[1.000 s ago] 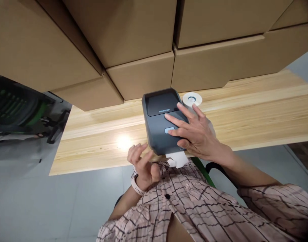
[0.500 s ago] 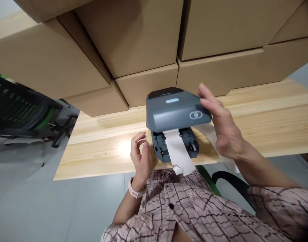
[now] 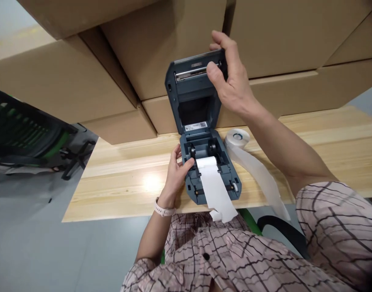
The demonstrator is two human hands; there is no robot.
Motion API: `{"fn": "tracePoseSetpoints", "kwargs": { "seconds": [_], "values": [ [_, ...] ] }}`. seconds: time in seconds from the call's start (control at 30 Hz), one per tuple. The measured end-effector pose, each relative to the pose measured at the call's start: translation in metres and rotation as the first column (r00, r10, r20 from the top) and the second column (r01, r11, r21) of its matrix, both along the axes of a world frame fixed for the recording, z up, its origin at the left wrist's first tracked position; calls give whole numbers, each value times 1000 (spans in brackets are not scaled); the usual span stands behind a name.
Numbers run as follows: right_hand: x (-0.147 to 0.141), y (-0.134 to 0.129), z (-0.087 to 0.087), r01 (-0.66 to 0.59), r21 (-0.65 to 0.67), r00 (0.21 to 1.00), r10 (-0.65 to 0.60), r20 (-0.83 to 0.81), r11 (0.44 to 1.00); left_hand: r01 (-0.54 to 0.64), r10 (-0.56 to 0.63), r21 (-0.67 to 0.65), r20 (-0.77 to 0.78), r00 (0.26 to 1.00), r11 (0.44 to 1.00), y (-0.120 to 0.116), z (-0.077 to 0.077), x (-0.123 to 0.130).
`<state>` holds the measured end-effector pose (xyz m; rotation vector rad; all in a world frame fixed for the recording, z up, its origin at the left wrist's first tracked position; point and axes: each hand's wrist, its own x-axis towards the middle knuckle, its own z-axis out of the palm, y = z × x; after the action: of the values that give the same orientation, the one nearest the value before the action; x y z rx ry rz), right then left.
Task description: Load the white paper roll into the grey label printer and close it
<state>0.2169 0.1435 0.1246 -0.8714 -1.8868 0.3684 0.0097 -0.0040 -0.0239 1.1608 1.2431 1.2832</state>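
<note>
A dark grey label printer (image 3: 192, 184) sits near the table's front edge, its lid (image 3: 170, 87) swung up and back. My right hand (image 3: 231, 77) grips the lid's upper right corner, thumb on the inner face and fingers behind. Against the printer's left side rests my left hand (image 3: 177, 170), its thumb over the rim and its fingers along the outer wall. Inside the body lies a small roll of white paper (image 3: 206, 162), and its strip (image 3: 216, 190) runs out over the front to a torn end.
Right of the printer stands a larger roll of white labels (image 3: 237, 138), its loose strip (image 3: 261, 174) trailing past the table edge. Stacked cardboard boxes (image 3: 179, 44) line the back of the wooden table (image 3: 119, 178). A black and green chair (image 3: 30, 129) is at far left.
My right hand has raised the printer lid up and back, exposing the inside and the small paper roll. My left hand has moved onto the printer's left side. The larger roll has come into view.
</note>
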Motion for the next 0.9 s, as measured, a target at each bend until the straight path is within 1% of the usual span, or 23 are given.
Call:
{"fn": "tracePoseSetpoints", "kwargs": {
  "seconds": [0.03, 0.07, 0.13, 0.17, 0.2, 0.23, 0.27, 0.3, 0.33, 0.37, 0.4, 0.43, 0.6, 0.67, 0.7, 0.73, 0.8, 0.83, 0.87, 0.9],
  "values": [
    [2, 0, -1, 11, 10, 1000, -11, 14, 1000, 11, -11, 3, 2, 1000, 1000, 0, 1, 1],
    [3, -4, -3, 35, 49, 998, -37, 41, 998, 19, -19, 6, 5, 1000, 1000, -1, 2, 1],
    [8, -21, -13, 72, 168, 991, -90, 98, 983, 21, -21, -3, 18, 1000, 1000, -3, 4, 2],
    [10, -33, -19, 55, 203, 986, -85, 143, 978, 21, -20, -15, 27, 999, 1000, -4, 6, 3],
    [11, -46, -27, 1, 198, 975, -44, 216, 980, 21, -19, -29, 38, 999, 999, -4, 7, 4],
    [12, -58, -35, -82, 146, 948, 32, 316, 986, 22, -20, -42, 47, 999, 999, -5, 8, 4],
    [13, -69, -42, -170, 53, 894, 131, 428, 984, 21, -18, -52, 50, 999, 998, -5, 8, 4],
    [13, -78, -49, -242, -64, 811, 239, 533, 968, 17, -14, -55, 46, 999, 998, -4, 9, 4],
    [12, -85, -55, -294, -177, 716, 339, 610, 939, 10, -9, -53, 34, 999, 999, -3, 9, 4],
    [11, -89, -60, -325, -268, 631, 419, 653, 907, 3, -2, -45, 16, 1000, 999, -2, 8, 3],
    [10, -91, -63, -341, -330, 571, 473, 671, 880, -4, 4, -33, -5, 1000, 999, -1, 8, 3],
    [8, -91, -66, -350, -370, 534, 508, 676, 861, -7, 7, -22, -22, 1000, 1000, 0, 7, 2],
    [1, -78, -67, -370, -459, 451, 588, 671, 807, 16, -16, 12, -29, 999, 1000, 3, 1, -2],
    [1, -72, -65, -372, -494, 452, 618, 643, 786, 24, -24, 15, -1, 1000, 1000, 3, -1, -4],
    [3, -70, -62, -391, -518, 466, 649, 602, 761, 32, -32, 7, 23, 999, 999, 3, -2, -5],
    [6, -67, -59, -429, -545, 482, 693, 536, 720, 40, -40, -5, 49, 998, 999, 3, -3, -6],
    [20, -64, -51, -539, -583, 510, 786, 349, 609, 53, -50, -31, 90, 995, 998, 2, -4, -9],
    [32, -65, -48, -599, -583, 515, 822, 245, 549, 53, -49, -37, 97, 994, 998, 1, -4, -10],
    [48, -67, -45, -651, -567, 522, 840, 147, 505, 49, -45, -40, 98, 994, 998, 0, -4, -10],
    [67, -72, -44, -676, -536, 559, 826, 76, 506, 46, -41, -43, 99, 994, 998, 0, -4, -10]
  ]
}}
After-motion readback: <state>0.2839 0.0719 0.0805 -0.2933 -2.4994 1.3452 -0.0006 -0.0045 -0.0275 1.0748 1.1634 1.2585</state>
